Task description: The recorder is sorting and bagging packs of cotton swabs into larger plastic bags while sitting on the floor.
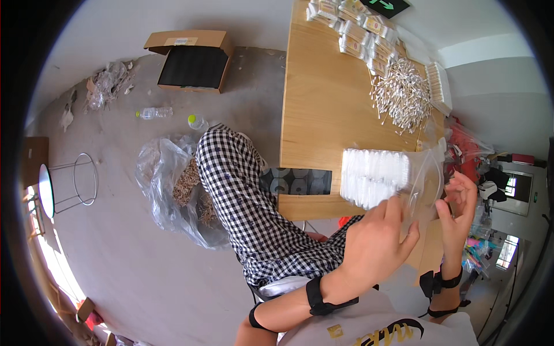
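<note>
Head view: at work over white packs (375,173) on table (323,104).
Holding left hand (378,233) bent at packs' near edge by clear bag (429,174), cannot tell if gripping; right hand (459,210) released, with fingers loosely curled, just beside bag.

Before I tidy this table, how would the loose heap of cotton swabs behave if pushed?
The swab heap would probably scatter, as it lies loose and crisscrossed. Made of thin, seemingly round pieces, it is likely light, and some may roll.
</note>
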A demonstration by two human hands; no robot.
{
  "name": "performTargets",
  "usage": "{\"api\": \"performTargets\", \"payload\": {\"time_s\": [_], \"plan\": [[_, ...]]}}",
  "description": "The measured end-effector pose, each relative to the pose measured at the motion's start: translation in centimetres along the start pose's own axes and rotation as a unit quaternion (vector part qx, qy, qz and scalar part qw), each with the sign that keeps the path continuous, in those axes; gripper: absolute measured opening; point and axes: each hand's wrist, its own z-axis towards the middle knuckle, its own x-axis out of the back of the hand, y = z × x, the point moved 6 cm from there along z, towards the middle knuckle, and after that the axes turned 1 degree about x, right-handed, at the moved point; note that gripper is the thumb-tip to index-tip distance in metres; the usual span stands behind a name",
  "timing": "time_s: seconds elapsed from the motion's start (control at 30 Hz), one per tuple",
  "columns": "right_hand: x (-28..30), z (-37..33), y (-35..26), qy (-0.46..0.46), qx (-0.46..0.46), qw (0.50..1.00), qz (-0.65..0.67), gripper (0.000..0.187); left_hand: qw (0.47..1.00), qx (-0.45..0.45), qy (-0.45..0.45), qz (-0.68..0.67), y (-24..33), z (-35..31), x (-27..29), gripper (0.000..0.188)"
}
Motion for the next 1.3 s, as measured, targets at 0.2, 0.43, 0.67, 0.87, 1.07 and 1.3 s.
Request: {"api": "performTargets", "payload": {"time_s": [0.2, 0.43, 0.67, 0.87, 1.07, 1.3], "plan": [[-2.2, -2.9, 5.0, -0.040, -0.148, 0.973, 0.170, 0.030, 0.992, -0.065, 0.043, 0.098, 0.4, 2.6, -0.9, 0.025], [-5.1, -3.5, 3.2, 0.012, -0.101, 0.965, 0.242, 0.015, 0.966, -0.117, 0.000, 0.231, 2.4, 2.6, -4.2, 0.010], [-5.1, -4.6, 2.8, 0.058, -0.074, 0.952, 0.293, 0.012, 0.949, -0.068, 0.019, 0.307, 3.9, 2.9, -5.8, 0.023], [-5.9, -6.1, 3.1, 0.106, -0.030, 0.940, 0.323, 0.015, 0.912, -0.038, -0.030, 0.407, 2.8, 3.9, -5.4, 0.026], [-5.5, -7.8, 8.4, 0.119, -0.077, 0.908, 0.395, 0.016, 0.925, -0.107, 0.004, 0.364, 1.5, 5.4, -0.3, 0.015], [-9.5, -9.8, 14.1, 0.057, -0.198, 0.881, 0.427, 0.021, 0.993, 0.068, 0.080, 0.053, -8.3, 7.5, 9.6, 0.013]]}}
